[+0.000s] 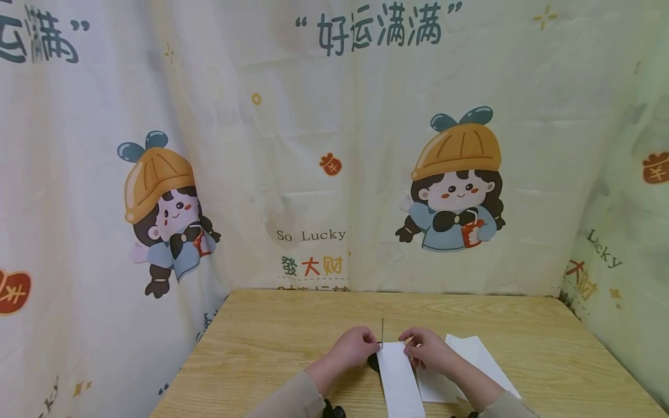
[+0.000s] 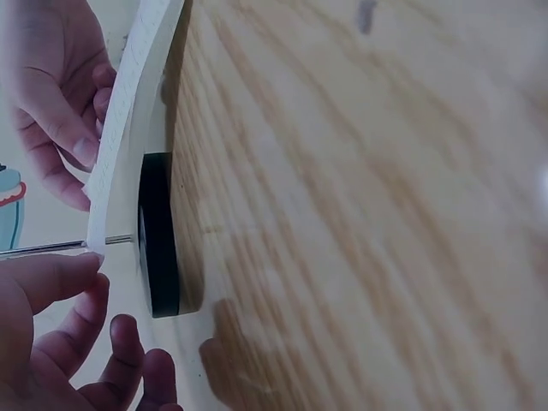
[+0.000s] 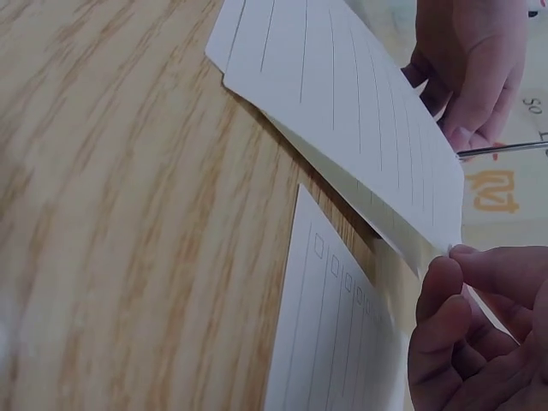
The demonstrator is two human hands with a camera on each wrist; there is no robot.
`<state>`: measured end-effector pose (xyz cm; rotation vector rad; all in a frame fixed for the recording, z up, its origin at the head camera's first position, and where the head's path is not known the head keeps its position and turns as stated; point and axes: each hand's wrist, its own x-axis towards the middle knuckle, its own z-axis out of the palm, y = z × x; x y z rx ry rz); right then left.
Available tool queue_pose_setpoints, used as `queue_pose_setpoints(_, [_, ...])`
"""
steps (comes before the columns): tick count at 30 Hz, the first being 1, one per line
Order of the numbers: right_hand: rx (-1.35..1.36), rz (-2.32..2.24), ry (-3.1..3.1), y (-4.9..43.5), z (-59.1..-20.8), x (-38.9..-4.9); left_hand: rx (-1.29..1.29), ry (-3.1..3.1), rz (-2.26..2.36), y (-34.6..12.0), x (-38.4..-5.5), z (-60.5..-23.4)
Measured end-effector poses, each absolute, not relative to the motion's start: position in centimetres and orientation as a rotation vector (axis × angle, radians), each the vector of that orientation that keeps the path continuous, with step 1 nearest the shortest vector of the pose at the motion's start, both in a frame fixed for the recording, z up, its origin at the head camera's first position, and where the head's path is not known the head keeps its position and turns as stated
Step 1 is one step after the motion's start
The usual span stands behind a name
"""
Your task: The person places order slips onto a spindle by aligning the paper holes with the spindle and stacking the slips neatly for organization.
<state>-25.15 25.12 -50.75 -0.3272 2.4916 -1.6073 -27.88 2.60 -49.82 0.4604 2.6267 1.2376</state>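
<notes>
A narrow lined white paper (image 1: 401, 380), more than one sheet thick in the right wrist view, spans both hands. My left hand (image 1: 358, 346) pinches its far left corner between thumb and index finger, the other fingers loosely bent. At the far right corner, thumb and fingertips of my right hand (image 1: 428, 350) pinch the edge. A thin upright metal spike (image 1: 382, 331) rises beside the left fingertips. In the left wrist view the spike shows on both sides of the paper, above the black round base (image 2: 158, 235). That end of the paper is raised off the table.
More white lined paper (image 1: 483, 360) lies on the wooden table (image 1: 282, 325) under and beyond my right forearm. A printed curtain (image 1: 366, 174) hangs behind the table and along both sides. Black objects (image 1: 333, 409) show by the left cuff.
</notes>
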Motion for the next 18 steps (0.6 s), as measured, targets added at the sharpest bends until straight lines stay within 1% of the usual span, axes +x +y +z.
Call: queue_pose_setpoints(18, [-0.282,-1.53,2.55,25.03,-51.67,-25.49,0.516,2.782,0.963,2.93,-28.13,-50.14])
